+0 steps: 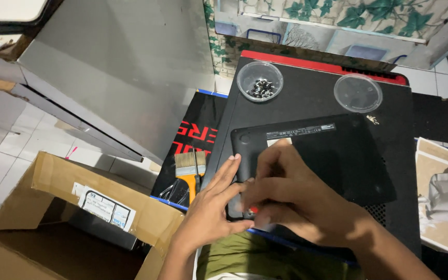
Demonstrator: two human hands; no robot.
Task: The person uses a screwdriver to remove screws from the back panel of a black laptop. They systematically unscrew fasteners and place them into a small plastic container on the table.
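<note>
Nearest, the left hand (pixel 211 207) lies flat with fingers spread against the near-left corner of the smaller black plastic panel (pixel 333 155), while the right hand (pixel 291 199) pinches something small there, too hidden to identify. Further back, a clear round dish of dark screws (pixel 260 81).

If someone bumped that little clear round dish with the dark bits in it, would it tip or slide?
The clear dish looks shallow and wide, so it would probably slide, not tip. It seems thin plastic, likely light. The small dark screws lie loose inside and might scatter.
</note>
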